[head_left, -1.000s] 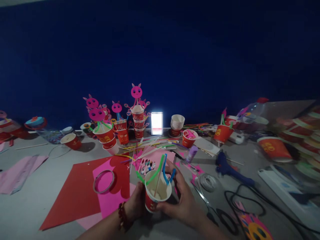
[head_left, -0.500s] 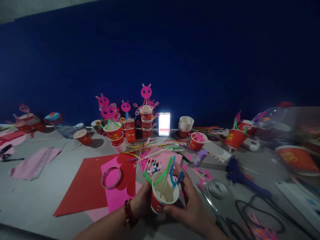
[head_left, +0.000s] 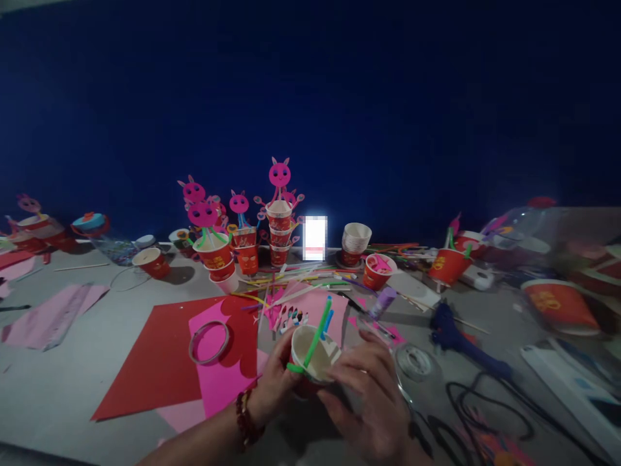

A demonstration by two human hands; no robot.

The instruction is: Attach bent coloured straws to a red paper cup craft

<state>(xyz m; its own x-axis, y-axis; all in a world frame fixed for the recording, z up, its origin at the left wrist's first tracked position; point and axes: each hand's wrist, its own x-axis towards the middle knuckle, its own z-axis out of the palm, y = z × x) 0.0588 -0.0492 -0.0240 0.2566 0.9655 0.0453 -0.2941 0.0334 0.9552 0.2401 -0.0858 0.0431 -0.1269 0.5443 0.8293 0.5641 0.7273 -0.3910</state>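
My left hand is wrapped round a red paper cup with a white inside, tilted so its mouth faces me. A green pipe cleaner rises from the cup, its lower end bent over the near rim. A blue pipe cleaner stands behind it at the far rim. At the cup's right side, my right hand has its thumb and fingers apart, with fingertips close to the rim; whether they touch it is hard to see. The lower part of the cup is mostly hidden by my hands.
Red paper and a tape ring lie left. Behind stand cup figures with pink faces and a stack of cups. To the right are a clear tape roll, a purple glue stick and a blue glue gun.
The cup has turned in my left hand, bringing the green pipe cleaner to the near side. My right hand has loosened from the cup and moved to the right. The view has shifted slightly.
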